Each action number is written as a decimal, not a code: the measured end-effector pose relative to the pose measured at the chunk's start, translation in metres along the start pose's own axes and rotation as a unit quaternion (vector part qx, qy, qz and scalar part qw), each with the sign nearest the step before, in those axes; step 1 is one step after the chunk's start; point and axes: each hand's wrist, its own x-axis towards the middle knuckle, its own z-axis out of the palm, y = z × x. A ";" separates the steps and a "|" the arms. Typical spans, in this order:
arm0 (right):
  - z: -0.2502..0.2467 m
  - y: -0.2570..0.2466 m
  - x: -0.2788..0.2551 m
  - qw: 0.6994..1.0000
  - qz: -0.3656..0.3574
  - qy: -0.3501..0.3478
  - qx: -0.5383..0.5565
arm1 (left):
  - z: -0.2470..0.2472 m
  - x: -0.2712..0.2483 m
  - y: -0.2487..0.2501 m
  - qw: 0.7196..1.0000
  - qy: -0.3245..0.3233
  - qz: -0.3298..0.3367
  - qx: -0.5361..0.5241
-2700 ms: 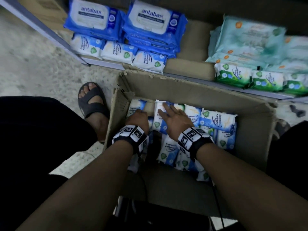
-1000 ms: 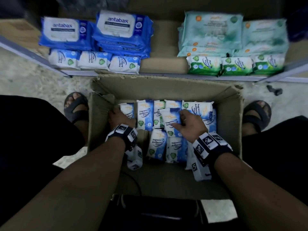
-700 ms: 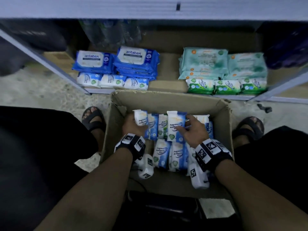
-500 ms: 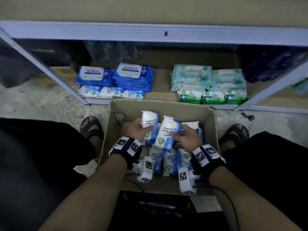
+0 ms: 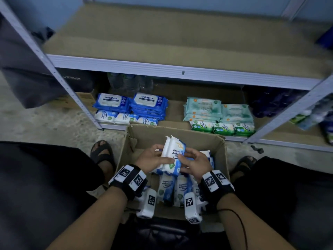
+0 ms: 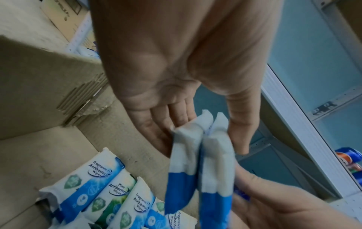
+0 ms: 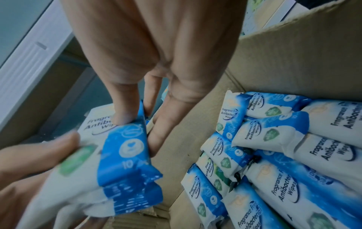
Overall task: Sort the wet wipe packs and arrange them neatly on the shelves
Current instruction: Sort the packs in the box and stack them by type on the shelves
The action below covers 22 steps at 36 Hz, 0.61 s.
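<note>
Two small blue-and-white wet wipe packs [image 5: 173, 154] stand pressed face to face above the open cardboard box [image 5: 180, 135]. My left hand [image 5: 156, 156] pinches them from the left, fingers behind and thumb in front. My right hand [image 5: 191, 158] grips their lower right side. In the left wrist view the packs [image 6: 199, 162] sit between my left fingers [image 6: 176, 117] and thumb. In the right wrist view my right thumb presses the blue end of the packs [image 7: 125, 155]. Several more packs [image 5: 173, 188] of the same kind lie in the box.
On the bottom shelf lie large blue packs [image 5: 131, 103] with small blue-white packs [image 5: 126, 119] in front, and teal packs [image 5: 218, 110] with green packs [image 5: 223, 128] in front. The brown upper shelf board [image 5: 180, 38] is above. Sandalled feet [image 5: 102, 154] flank the box.
Each hand took one pack out of the box, raised it and brought the two together. The head view tilted up, showing the upper shelf.
</note>
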 end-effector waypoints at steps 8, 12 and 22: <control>0.021 0.001 0.003 0.999 0.044 -0.012 0.024 | -0.012 -0.007 -0.002 0.997 0.061 0.035 0.006; 0.021 -0.010 0.010 0.996 0.070 -0.057 0.022 | -0.019 -0.008 -0.004 0.997 0.073 0.031 0.008; 0.042 -0.008 0.019 0.987 0.090 -0.127 0.043 | -0.041 -0.008 -0.013 0.997 0.080 -0.003 -0.006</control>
